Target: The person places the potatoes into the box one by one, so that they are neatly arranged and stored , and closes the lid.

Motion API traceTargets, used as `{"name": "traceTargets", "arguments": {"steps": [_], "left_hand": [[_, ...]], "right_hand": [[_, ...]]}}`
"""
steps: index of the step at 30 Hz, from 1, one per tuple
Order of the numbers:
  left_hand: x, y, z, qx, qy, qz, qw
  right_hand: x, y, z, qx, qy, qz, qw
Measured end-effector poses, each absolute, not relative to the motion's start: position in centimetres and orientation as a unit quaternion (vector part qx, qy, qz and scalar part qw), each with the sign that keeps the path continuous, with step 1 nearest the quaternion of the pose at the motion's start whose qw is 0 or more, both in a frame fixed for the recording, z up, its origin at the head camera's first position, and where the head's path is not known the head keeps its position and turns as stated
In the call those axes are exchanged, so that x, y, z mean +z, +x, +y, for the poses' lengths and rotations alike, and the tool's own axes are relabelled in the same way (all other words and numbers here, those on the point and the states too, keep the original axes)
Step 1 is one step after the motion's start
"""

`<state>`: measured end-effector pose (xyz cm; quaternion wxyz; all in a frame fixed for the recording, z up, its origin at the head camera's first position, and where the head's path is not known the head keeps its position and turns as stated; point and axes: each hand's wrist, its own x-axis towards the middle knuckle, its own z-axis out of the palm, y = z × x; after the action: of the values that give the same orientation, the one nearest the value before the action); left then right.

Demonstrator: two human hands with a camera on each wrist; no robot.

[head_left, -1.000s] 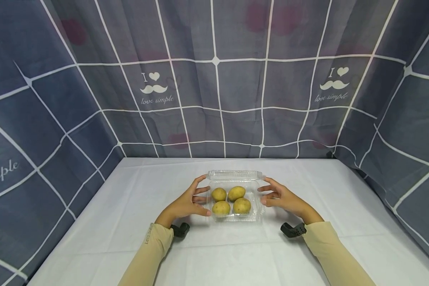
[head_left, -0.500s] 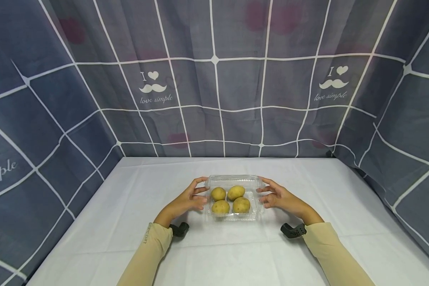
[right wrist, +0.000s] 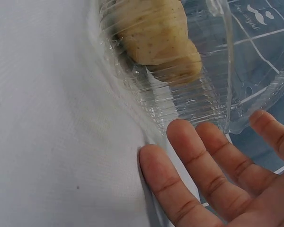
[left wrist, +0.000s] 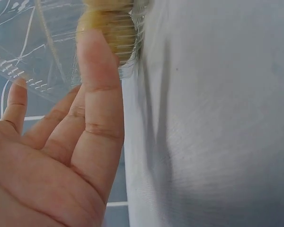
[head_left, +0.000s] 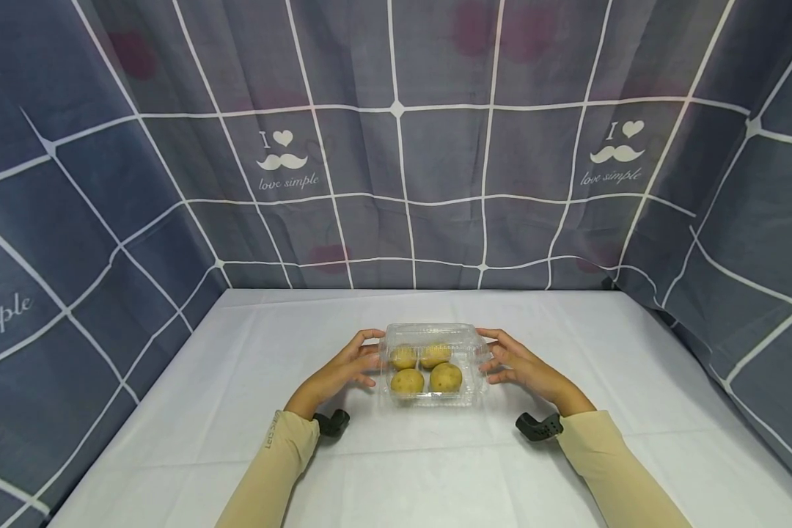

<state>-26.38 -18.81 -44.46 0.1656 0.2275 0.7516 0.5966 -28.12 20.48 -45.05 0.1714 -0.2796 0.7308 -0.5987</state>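
A clear plastic clamshell container (head_left: 429,401) sits on the white tablecloth with several yellow potatoes (head_left: 446,378) inside. Its clear lid (head_left: 430,334) stands tilted at the far side and overlaps the two back potatoes in the head view. On the left side is my left hand (head_left: 339,372), fingers extended; in the left wrist view one fingertip (left wrist: 95,45) lies against the container wall and another is at the lid's edge. Across from it, my right hand (head_left: 523,367) has its fingers spread, with one fingertip (right wrist: 259,118) right by the lid's rim in the right wrist view.
White cloth (head_left: 429,469) covers the table around the container. A dark blue-grey curtain (head_left: 435,161) with white grid lines encloses the back and both sides. Black wrist devices (head_left: 540,426) sit below each hand.
The lid has tilted forward from standing up at the back to partly over the potatoes. The lower fingers of both hands have shifted slightly; the container and potatoes stay in place.
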Motion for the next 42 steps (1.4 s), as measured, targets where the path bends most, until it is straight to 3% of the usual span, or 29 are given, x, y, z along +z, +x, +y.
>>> {"name": "traceTargets", "arguments": {"steps": [31,42], "left_hand": [[-44.56,-26.19,-18.25,0.58,0.206,0.772,0.16],[-44.81,-26.18,-18.21,0.599,0.205,0.754,0.172]], "right_hand": [[-45.15,-28.05,20.06,-0.577,-0.261,0.756,0.164],[-45.36,-28.42,20.13,-0.594,-0.295,0.724,0.192]]}}
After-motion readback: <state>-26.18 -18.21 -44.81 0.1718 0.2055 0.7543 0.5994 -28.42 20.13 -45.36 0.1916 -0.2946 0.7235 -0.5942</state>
